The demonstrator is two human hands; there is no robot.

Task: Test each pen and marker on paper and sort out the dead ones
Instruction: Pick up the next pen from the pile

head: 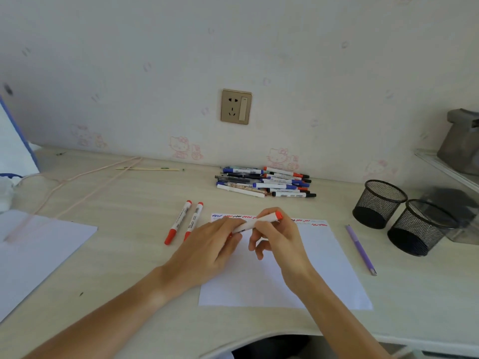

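Holding a red marker (255,222) over the paper (324,268), I grip it with both my left hand (207,251) and right hand (278,238). If it slips, I judge it could smear the test squiggles (320,224).

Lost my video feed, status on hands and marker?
Left hand and right hand both grip red marker over test paper. Scribbles along top edge. Nothing in the way.
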